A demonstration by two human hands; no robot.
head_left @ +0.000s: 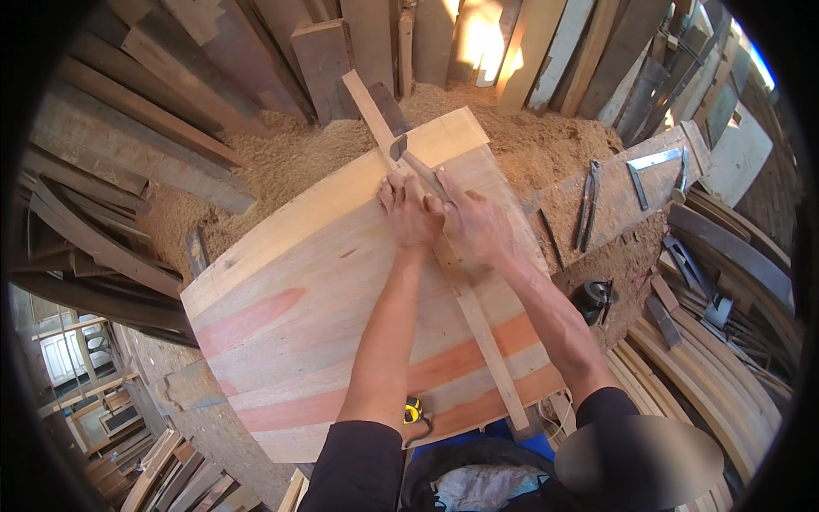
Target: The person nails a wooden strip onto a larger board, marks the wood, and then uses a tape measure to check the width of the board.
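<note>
A wide panel of joined wooden boards (307, 290) with reddish streaks lies in front of me. A long thin wooden strip (478, 328) runs across it from the far side toward me. My left hand (409, 209) presses flat on the panel right beside the strip, fingers apart. My right hand (473, 224) lies on the strip next to it, fingers pointing away from me. A thin dark tool with a dark pointed tip (398, 147) pokes out past both hands; which hand holds it is hidden.
Sawdust (546, 145) covers the ground beyond the panel. Planks (136, 111) are stacked at the left and back. A board at the right carries a metal square (648, 171) and pincers (587, 205). A yellow tape measure (413, 411) sits near my left arm. Curved slats (699, 375) lie right.
</note>
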